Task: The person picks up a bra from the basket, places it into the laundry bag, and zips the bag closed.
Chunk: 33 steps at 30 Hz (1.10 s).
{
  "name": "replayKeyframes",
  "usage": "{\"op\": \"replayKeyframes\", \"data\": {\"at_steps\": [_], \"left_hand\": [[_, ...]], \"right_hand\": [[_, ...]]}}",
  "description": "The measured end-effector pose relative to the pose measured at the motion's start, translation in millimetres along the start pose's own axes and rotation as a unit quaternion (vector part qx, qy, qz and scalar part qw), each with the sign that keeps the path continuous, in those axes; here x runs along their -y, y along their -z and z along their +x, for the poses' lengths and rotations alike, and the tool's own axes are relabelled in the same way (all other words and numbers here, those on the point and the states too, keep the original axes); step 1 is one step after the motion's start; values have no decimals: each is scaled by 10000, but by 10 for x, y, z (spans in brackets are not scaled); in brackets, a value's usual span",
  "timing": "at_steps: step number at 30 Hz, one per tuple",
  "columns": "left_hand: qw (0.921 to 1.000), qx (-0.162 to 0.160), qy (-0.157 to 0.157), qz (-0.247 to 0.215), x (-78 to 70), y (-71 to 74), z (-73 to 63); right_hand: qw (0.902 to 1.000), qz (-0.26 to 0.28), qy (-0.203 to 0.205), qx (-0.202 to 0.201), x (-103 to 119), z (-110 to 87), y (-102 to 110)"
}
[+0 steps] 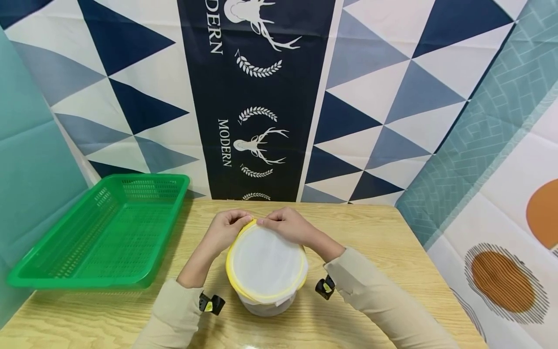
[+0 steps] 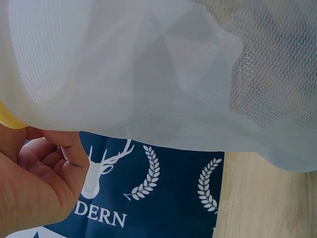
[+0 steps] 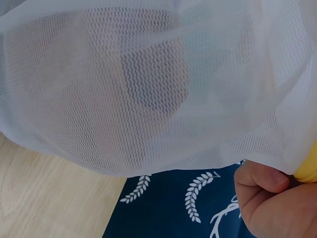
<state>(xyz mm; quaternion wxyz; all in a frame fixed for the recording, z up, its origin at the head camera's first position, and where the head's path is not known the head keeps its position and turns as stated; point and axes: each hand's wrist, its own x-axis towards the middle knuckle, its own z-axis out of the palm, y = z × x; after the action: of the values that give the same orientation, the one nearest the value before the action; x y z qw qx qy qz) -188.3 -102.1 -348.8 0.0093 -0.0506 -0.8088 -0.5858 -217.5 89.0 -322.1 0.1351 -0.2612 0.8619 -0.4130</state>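
Observation:
A round white mesh bag [image 1: 267,261] with yellow trim stands on the table in front of me. Its pale flat top faces up, and its see-through side fills much of both wrist views. At the far edge of the top, my left hand [image 1: 224,230] pinches the yellow rim between thumb and fingers. Close beside it my right hand [image 1: 289,225] grips the same rim, its thumb lying on the edge. In the left wrist view the fingers of the left hand [image 2: 44,173] are curled under the yellow trim. The right hand [image 3: 272,198] is likewise curled at the rim in the right wrist view.
A green plastic basket [image 1: 150,271] with slotted walls sits at the left of the wood-grain table [image 1: 370,300]. Patterned cloth [image 1: 366,97] hangs behind the table, with teal cloth at the left. Each wrist wears a small black camera [image 1: 212,304].

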Motion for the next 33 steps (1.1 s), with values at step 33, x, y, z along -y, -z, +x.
{"op": "replayKeyframes", "data": {"at_steps": [33], "left_hand": [[9995, 178, -163, 183, -53, -31, -5]], "right_hand": [[9977, -274, 346, 515, 36, 16, -5]]}}
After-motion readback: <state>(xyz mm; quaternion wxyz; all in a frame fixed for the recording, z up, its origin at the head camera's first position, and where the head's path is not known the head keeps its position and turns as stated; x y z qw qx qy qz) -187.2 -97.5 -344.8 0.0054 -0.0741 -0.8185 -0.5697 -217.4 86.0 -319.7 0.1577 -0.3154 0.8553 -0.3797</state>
